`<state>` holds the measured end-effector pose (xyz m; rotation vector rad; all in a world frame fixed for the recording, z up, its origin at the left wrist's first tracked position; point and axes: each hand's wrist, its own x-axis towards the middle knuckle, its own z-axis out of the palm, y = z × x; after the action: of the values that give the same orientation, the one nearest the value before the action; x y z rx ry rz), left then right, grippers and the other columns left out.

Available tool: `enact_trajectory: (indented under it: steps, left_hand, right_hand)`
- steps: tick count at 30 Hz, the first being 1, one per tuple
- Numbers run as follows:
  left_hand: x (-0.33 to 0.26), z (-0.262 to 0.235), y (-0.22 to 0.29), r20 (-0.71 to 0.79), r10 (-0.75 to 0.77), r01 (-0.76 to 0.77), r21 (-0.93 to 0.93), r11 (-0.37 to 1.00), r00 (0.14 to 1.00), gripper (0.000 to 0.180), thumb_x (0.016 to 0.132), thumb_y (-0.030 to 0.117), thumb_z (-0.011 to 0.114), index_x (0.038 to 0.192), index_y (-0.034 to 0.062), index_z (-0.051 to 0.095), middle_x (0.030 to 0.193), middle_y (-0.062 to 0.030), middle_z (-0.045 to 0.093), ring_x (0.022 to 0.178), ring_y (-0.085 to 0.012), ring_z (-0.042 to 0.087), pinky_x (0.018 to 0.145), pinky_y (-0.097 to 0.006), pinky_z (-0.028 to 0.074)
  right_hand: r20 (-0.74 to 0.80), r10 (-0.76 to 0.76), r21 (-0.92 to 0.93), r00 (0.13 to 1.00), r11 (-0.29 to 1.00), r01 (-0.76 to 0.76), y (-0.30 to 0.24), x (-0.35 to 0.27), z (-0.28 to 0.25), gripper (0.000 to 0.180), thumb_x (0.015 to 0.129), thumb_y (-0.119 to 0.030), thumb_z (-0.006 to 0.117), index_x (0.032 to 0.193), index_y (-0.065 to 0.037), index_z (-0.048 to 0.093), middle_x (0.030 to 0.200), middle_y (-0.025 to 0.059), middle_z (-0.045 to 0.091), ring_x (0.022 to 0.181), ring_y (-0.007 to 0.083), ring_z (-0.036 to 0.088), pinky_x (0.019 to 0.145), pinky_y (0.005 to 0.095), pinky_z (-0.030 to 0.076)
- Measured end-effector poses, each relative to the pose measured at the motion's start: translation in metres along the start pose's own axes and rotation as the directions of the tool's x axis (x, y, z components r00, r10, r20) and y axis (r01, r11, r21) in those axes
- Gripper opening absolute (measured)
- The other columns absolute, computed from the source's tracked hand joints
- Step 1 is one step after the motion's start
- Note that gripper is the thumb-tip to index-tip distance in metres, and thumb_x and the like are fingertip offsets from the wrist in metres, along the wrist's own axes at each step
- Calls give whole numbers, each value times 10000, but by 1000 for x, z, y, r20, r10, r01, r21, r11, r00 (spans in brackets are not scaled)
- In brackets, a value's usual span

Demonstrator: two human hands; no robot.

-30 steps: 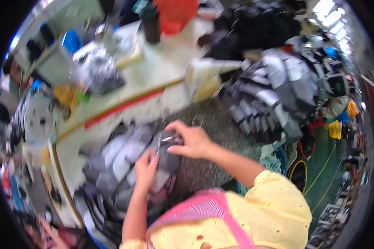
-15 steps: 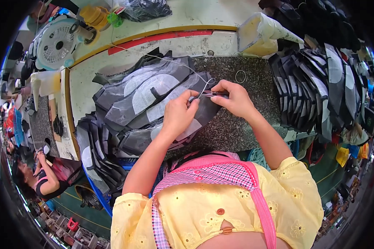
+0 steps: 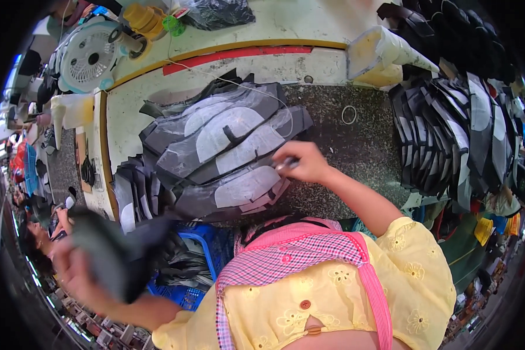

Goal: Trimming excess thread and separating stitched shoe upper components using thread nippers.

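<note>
"What's nearest on my feed?"

"Low at the left I see the left hand (image 3: 79, 273), its fingers clamped on a dark bundle (image 3: 114, 251). Motion blurs it, so I'd only say it looks like flat panels held together."

"And beside it?"

"A blue basket (image 3: 219, 245), just right of the bundle, with dark pieces lying inside."

"Where do I find the right hand (image 3: 305, 163)?"

"At the right edge of the pile of grey and black panels (image 3: 230, 131), fingers closed around a small dark tool (image 3: 289, 164). The pile overlaps, fanned out, across the pale worktop (image 3: 326, 65) and part of a dark speckled slab (image 3: 361, 143)."

"Farther off?"

"To the right I see a second stack of panels (image 3: 434, 137), well apart from the pile. Beyond the slab stands a yellowish holder (image 3: 370, 58); at the far left, a pale fan (image 3: 90, 61)."
</note>
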<state>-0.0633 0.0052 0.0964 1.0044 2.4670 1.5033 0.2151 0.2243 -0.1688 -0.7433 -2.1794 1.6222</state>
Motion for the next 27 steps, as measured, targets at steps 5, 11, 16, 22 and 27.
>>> enact_trajectory:
  steps: [5, 11, 16, 22, 27]
  left_hand:
    - [51, -75, -84, -47, 1, 15, 347, 938, 999, 141, 864, 81, 499, 963, -15, 527, 982, -106, 572, 907, -195, 542, 775, -322, 456]
    - [32, -18, -371, 203, -12, -180, 891, 417, 979, 348, 776, 264, 617, 1069, 81, 581, 1010, -143, 573, 972, -336, 516, 870, -439, 395]
    - [60, 1, -233, 23, 92, -53, 939, 339, 995, 312, 765, 208, 637, 1037, 75, 564, 974, -125, 551, 919, -318, 505, 775, -429, 427]
    - [30, 166, -128, 425, 85, -162, 147, 976, 901, 329, 778, 182, 616, 1058, 18, 564, 1099, -166, 543, 1035, -304, 494, 897, -378, 379]
    - [-18, 259, -96, 632, 378, -666, 307, 679, 677, 629, 646, 352, 709, 1142, 23, 505, 1144, -179, 488, 1112, -363, 404, 927, -465, 335]
  right_hand:
    - [-307, 78, -291, 949, 941, -172, 21, 23, -6, 252, 695, -271, 690, 843, -94, 587, 875, 89, 573, 763, 275, 602, 660, 362, 480]
    - [-119, 123, -381, 985, 910, -160, 43, 31, 15, 200, 742, -292, 587, 846, -122, 569, 989, 118, 504, 884, 334, 549, 727, 426, 468]
    - [64, 190, 416, 980, 887, -199, 7, 10, -18, 143, 837, -105, 534, 762, -25, 442, 699, 13, 520, 720, 97, 508, 648, 274, 417]
    - [-222, 131, 26, 966, 991, -129, -3, -20, -72, 149, 833, -153, 587, 811, -28, 509, 712, 26, 523, 707, 81, 465, 642, 261, 409]
    - [-508, 165, -394, 845, 829, -398, -1, -129, -143, 205, 817, -270, 584, 874, -84, 519, 737, 127, 602, 698, 315, 597, 594, 399, 451]
